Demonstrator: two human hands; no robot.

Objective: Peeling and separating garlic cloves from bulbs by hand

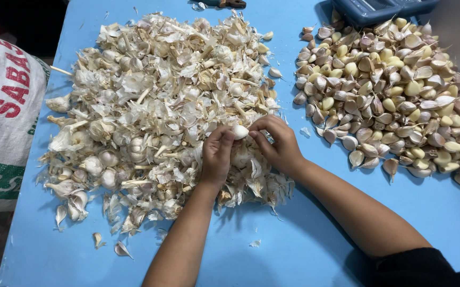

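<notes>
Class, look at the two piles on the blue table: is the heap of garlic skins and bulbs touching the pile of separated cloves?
Apart. The head view shows a bare strip of blue table between the heap of skins and bulbs and the pile of cloves.

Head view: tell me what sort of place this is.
Probably a food-prep work table, at home or in a small shop. A blue table carries a heap of garlic husks and bulbs and a pile of separated cloves; a printed sack sits alongside.

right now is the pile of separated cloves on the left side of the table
No, the pile of separated cloves lies on the right of the blue table, while the heap of skins and bulbs fills the left.
</notes>
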